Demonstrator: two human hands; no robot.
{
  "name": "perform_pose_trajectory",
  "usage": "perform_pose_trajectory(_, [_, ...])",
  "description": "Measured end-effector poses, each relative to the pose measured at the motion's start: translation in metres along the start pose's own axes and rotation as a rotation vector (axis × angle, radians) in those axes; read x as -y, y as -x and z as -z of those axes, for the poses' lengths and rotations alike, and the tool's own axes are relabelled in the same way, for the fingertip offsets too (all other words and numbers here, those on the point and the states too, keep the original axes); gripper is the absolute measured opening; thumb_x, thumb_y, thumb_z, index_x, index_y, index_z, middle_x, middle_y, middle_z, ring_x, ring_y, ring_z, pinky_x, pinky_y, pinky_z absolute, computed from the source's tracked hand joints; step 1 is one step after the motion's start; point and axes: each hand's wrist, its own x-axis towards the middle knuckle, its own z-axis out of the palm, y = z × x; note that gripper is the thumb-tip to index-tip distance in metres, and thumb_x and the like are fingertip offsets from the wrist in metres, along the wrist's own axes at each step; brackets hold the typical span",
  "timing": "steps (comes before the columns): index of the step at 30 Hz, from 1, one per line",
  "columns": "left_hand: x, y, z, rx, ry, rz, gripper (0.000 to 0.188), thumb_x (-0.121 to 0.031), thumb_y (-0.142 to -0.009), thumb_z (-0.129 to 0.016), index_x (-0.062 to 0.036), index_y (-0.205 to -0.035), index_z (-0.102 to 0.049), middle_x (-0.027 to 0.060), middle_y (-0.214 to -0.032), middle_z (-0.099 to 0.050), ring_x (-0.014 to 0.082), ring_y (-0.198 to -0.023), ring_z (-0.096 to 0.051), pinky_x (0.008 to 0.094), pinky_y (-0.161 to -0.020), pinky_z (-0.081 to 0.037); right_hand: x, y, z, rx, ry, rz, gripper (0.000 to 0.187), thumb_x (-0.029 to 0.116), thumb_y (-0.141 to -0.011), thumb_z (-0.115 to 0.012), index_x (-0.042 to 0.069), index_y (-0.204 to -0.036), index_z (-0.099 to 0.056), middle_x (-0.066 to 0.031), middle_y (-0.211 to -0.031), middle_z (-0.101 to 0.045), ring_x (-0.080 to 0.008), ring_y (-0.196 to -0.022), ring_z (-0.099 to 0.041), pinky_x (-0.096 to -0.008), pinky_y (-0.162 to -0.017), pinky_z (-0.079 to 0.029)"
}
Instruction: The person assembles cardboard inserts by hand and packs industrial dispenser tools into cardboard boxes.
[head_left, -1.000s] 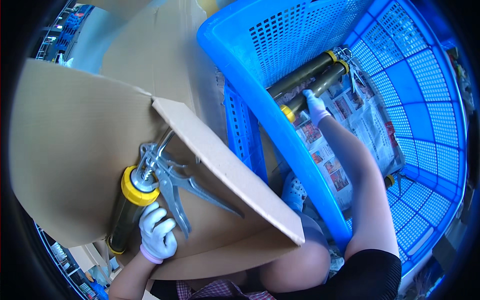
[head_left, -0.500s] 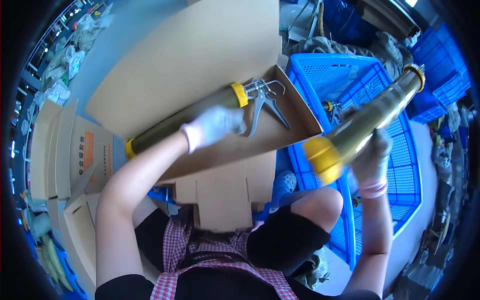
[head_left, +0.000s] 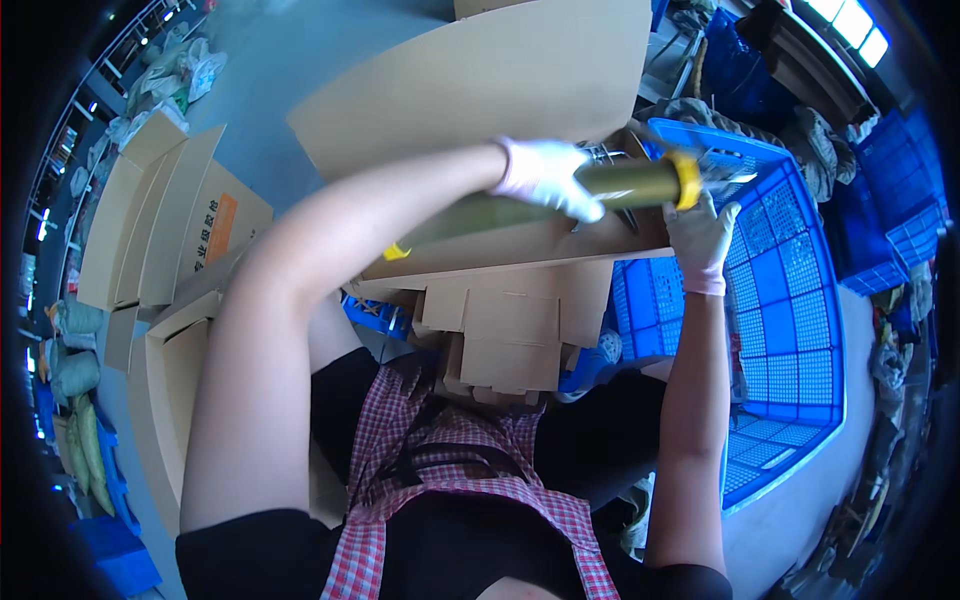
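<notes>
A caulking gun with an olive-gold tube [head_left: 630, 186] and a yellow end cap [head_left: 686, 180] is held over an open cardboard box [head_left: 520, 250]. My left hand [head_left: 550, 178], in a white glove, is wrapped around the tube from above. At the capped end, my gloved right hand [head_left: 700, 235] grips from below; its thumb and a finger show beside the cap. The gun's handle there is blurred. A second caulking gun lies in the box, mostly hidden by my left forearm; metal parts [head_left: 603, 154] show behind my left hand. A yellow cap [head_left: 397, 251] peeks out below the forearm.
A blue plastic crate [head_left: 790, 330] stands right of the box, with stacked blue crates [head_left: 885, 220] beyond it. The box's tall lid [head_left: 480, 90] rises at the back. Another open carton [head_left: 215, 220] stands at left. Folded cardboard flaps [head_left: 510, 340] hang before my lap.
The caulking gun in my right hand has swung left from above the blue crate to the cardboard box. My left hand has moved right and taken hold of its tube. The view has shifted.
</notes>
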Motion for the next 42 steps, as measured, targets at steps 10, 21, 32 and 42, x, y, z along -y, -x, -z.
perform_pose_trajectory(10, [0.066, 0.081, -0.030, 0.029, 0.007, 0.382, 0.046, -0.033, -0.074, -0.071, -0.0044, -0.105, -0.053, 0.0112, -0.075, -0.062, 0.0215, -0.065, -0.061, 0.0352, -0.062, -0.050, -0.046, -0.028, 0.015, 0.007, 0.290, -0.273, 0.047, 0.050, -0.095, -0.045, 0.005, -0.096, -0.058, -0.0113, -0.096, -0.062, -0.0236, -0.082, -0.060, -0.0367, -0.074, -0.049])
perform_pose_trajectory(21, [0.109, 0.068, -0.051, 0.000, 0.074, 0.234, 0.042, -0.029, -0.092, -0.058, -0.0061, -0.126, -0.047, 0.0090, -0.103, -0.062, 0.0101, -0.084, -0.059, 0.0217, -0.066, -0.050, -0.025, -0.039, 0.023, 0.379, 0.357, -0.410, 0.030, 0.030, -0.097, -0.047, 0.007, -0.080, -0.057, -0.0057, -0.072, -0.058, -0.0159, -0.065, -0.054, -0.0283, -0.062, -0.045])
perform_pose_trajectory(32, [0.053, 0.020, -0.044, 0.020, 0.360, 0.398, 0.064, -0.029, -0.090, -0.064, 0.0043, -0.136, -0.034, 0.0152, -0.101, -0.061, 0.0127, -0.079, -0.059, 0.0202, -0.065, -0.048, -0.065, -0.037, -0.004, 0.007, 0.792, -0.228, 0.032, 0.042, -0.092, -0.058, 0.012, -0.079, -0.059, 0.0021, -0.067, -0.055, -0.0070, -0.058, -0.049, -0.0209, -0.053, -0.039])
perform_pose_trajectory(42, [0.106, -0.030, -0.049, 0.132, 0.183, 0.498, 0.023, -0.011, -0.092, -0.048, -0.0030, -0.108, -0.061, 0.0122, -0.098, -0.065, 0.0227, -0.083, -0.059, 0.0351, -0.080, -0.046, -0.073, -0.041, -0.047, 0.307, 2.180, 0.166, 0.060, 0.056, -0.086, -0.054, -0.004, -0.088, -0.060, -0.0236, -0.078, -0.066, -0.0365, -0.073, -0.067, -0.0423, -0.067, -0.053])
